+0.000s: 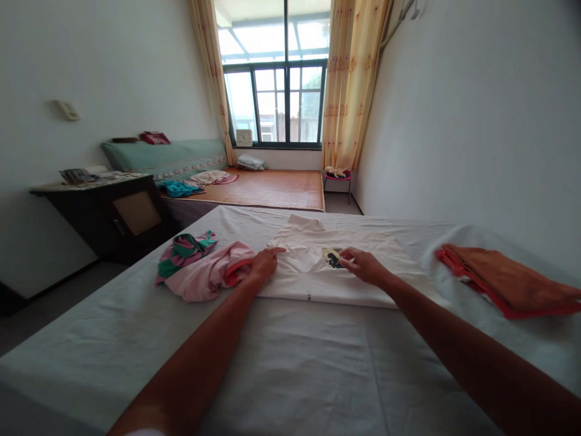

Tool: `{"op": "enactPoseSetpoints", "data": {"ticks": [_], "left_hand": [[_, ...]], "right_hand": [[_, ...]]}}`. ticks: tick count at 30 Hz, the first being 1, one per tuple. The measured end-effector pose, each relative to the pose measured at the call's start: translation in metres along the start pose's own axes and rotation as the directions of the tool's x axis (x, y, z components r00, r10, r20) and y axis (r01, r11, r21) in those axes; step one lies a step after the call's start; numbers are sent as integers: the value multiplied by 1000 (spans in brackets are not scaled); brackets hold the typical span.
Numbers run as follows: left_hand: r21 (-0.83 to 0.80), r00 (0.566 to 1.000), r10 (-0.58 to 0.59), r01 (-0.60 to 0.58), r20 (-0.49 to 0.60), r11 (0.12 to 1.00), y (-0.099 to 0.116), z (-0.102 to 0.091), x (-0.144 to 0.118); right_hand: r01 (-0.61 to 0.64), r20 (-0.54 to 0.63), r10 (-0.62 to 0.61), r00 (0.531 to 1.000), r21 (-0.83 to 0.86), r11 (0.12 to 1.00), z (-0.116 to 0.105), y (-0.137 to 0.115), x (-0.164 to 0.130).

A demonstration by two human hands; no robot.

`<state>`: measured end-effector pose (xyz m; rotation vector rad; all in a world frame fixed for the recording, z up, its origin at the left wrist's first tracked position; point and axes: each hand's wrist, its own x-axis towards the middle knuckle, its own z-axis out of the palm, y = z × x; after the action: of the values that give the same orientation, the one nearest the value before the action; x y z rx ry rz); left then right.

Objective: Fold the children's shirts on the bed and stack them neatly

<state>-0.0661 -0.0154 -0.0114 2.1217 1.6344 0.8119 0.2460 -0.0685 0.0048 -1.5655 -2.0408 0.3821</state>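
Observation:
A white T-shirt point(376, 278) with a small dark print lies flat and partly folded on the bed point(290, 375). My left hand point(264, 264) rests on the shirt's left edge, fingers pointing along the fabric. Over the print near the shirt's middle, my right hand point(363, 265) pinches the cloth with its fingertips. Just left of my left hand sits a crumpled pink garment point(209, 277), touching a pink-and-green striped one point(184, 249).
A folded orange and red cloth pile point(503, 281) lies at the bed's right side by the wall. A dark cabinet point(113, 215) stands to the left. Beyond are a second bed with a woven mat point(267, 188), a red stool point(338, 177) and a curtained window point(276, 103).

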Motion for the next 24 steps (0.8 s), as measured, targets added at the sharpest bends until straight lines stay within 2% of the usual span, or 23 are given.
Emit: {"op": "enactPoseSetpoints", "data": {"ticks": [3, 6, 8, 10, 13, 16, 21, 24], "left_hand": [[48, 999, -28, 29, -20, 998, 2, 3, -4], [41, 999, -12, 14, -38, 999, -1, 4, -3], [-46, 999, -29, 27, -40, 999, -5, 4, 0], [-205, 997, -56, 45, -49, 978, -10, 3, 3], [-462, 994, -58, 11, -89, 887, -15, 0, 6], [-576, 996, -30, -21, -79, 817, -17, -5, 4], [-474, 995, 87, -52, 52, 879, -24, -12, 2], [-403, 987, 144, -102, 77, 910, -27, -15, -1]], "right_hand": [[-123, 14, 123, 992, 3, 992, 26, -14, 41], [-219, 31, 217, 976, 159, 963, 47, -19, 68], [-237, 70, 226, 972, 291, 927, 54, -21, 78], [-226, 113, 197, 974, 374, 900, 54, -21, 82], [-133, 128, 74, 989, 543, 829, 46, -21, 77], [-19, 71, -34, 997, 638, 769, 35, -19, 61], [4, 158, -131, 979, 624, 781, 27, -17, 26], [-1, 253, -191, 948, 604, 797, 21, -21, 12]]}}
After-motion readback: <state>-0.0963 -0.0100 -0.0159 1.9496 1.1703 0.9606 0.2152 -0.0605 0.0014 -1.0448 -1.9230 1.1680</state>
